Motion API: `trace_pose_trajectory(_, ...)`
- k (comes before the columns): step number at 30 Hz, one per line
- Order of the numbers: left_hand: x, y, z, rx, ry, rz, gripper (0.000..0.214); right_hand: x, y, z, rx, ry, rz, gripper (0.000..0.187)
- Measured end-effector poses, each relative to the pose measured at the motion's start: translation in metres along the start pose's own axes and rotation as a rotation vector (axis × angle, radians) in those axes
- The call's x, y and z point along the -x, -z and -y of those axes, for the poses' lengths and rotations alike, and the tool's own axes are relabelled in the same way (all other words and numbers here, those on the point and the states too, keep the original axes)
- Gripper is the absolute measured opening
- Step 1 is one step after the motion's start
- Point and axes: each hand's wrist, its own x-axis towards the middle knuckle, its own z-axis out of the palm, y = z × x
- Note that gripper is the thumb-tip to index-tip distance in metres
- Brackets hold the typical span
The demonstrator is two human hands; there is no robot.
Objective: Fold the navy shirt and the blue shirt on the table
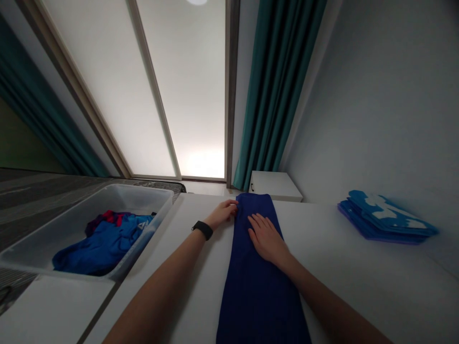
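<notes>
1. Along the left edge of the navy cloth (pixel 265 296), close to its far end, I see the left hand (pixel 221 215), fingers drawn narrow at the border; whether they pinch fabric I can't quite tell from here.
2. On the cloth's upper part, the right hand (pixel 266 239) lies flat, palm down, its grip wide.
3. Lengthwise, the cloth runs over the white table (pixel 340 291) from about its far edge toward me, its near end out of my view.
4. Right of the cloth, I have a broad stretch of tabletop up to the folded stack (pixel 387 220).
5. Left of the cloth, a strip crossed by the left forearm (pixel 161 282) separates it from the translucent bin (pixel 68 229).
</notes>
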Motion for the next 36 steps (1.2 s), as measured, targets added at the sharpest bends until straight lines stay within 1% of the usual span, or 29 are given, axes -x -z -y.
trace_pose_trajectory(4,-0.008,-0.003,0.005,-0.046,0.011,-0.01,0.034,0.0,0.0,-0.001,-0.016,0.01,-0.01,0.053)
trace_pose_trajectory(8,-0.021,-0.007,0.005,-0.124,-0.025,-0.05,0.049,0.001,0.003,0.0,-0.013,0.003,-0.007,0.054)
trace_pose_trajectory(9,-0.024,-0.008,0.005,-0.132,-0.028,-0.061,0.05,0.001,0.003,0.001,-0.014,0.001,-0.005,0.054)
trace_pose_trajectory(13,-0.034,-0.011,0.004,-0.082,0.002,-0.068,0.03,0.0,0.001,0.0,-0.021,0.002,-0.01,0.053)
trace_pose_trajectory(15,-0.036,-0.011,0.003,-0.048,0.026,-0.07,0.024,0.0,0.0,0.0,-0.018,0.002,-0.012,0.053)
trace_pose_trajectory(19,-0.036,-0.003,0.0,-0.015,0.06,-0.064,0.024,0.0,0.001,0.0,-0.021,-0.003,-0.009,0.053)
trace_pose_trajectory(23,-0.03,0.009,-0.002,-0.083,0.075,-0.071,0.025,0.0,0.0,0.0,-0.038,0.001,-0.006,0.053)
trace_pose_trajectory(25,-0.026,0.012,-0.002,-0.13,0.081,-0.048,0.023,0.0,-0.001,0.0,-0.045,0.001,-0.008,0.053)
trace_pose_trajectory(27,-0.022,0.012,-0.002,-0.165,0.095,0.006,0.023,-0.001,-0.003,-0.001,-0.047,-0.001,-0.012,0.053)
trace_pose_trajectory(29,-0.02,0.009,-0.002,-0.197,0.109,0.069,0.026,-0.001,-0.003,-0.001,-0.043,0.002,-0.016,0.053)
trace_pose_trajectory(31,-0.02,0.005,-0.002,-0.217,0.119,0.109,0.029,-0.001,-0.003,-0.001,-0.037,0.004,-0.018,0.053)
trace_pose_trajectory(33,-0.022,0.001,-0.002,-0.22,0.124,0.117,0.03,-0.001,-0.003,-0.001,-0.031,0.004,-0.02,0.053)
trace_pose_trajectory(36,-0.024,-0.003,-0.004,-0.166,0.108,0.103,0.033,-0.001,-0.001,-0.001,-0.026,0.005,-0.021,0.053)
